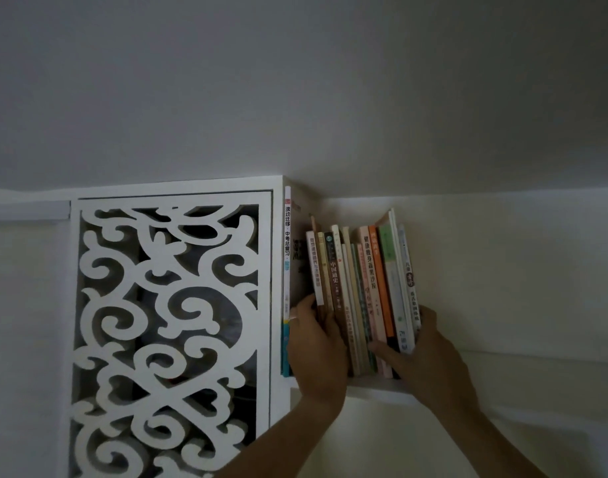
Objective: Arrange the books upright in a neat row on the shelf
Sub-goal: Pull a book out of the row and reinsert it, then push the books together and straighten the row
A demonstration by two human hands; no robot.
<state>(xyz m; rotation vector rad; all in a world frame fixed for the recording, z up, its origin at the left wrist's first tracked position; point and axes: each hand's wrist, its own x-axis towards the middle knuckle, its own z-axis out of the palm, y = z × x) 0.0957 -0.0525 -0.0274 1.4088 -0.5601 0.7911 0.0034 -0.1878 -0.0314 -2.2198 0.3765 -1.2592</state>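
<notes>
We hold a row of paperback books (361, 291) between both hands on a high white shelf (381, 391). Our left hand (316, 353) curls round the left end of the row, fingers tucked behind the first spines, and our right hand (430, 360) clasps the right end, thumb pressing the lower spines and fingers wrapped behind the outermost book.

The likeliest trouble, we judge, is a fan-out. The books lean rightward above our grip and their tops sit at uneven heights, so easing the squeeze could let the thin ones slide or topple toward the open right side, where nothing but our right hand braces them. The covers look smooth and probably slippery (the dim light hides any sheen). The lower ends also seem to overhang the shelf's front lip near our palms, so a pull toward us might tip them off.

Left of our left hand stands a tall white-spined book (287, 253) against a white fretwork panel (168, 322) cut in rigid, scrolling curls.
</notes>
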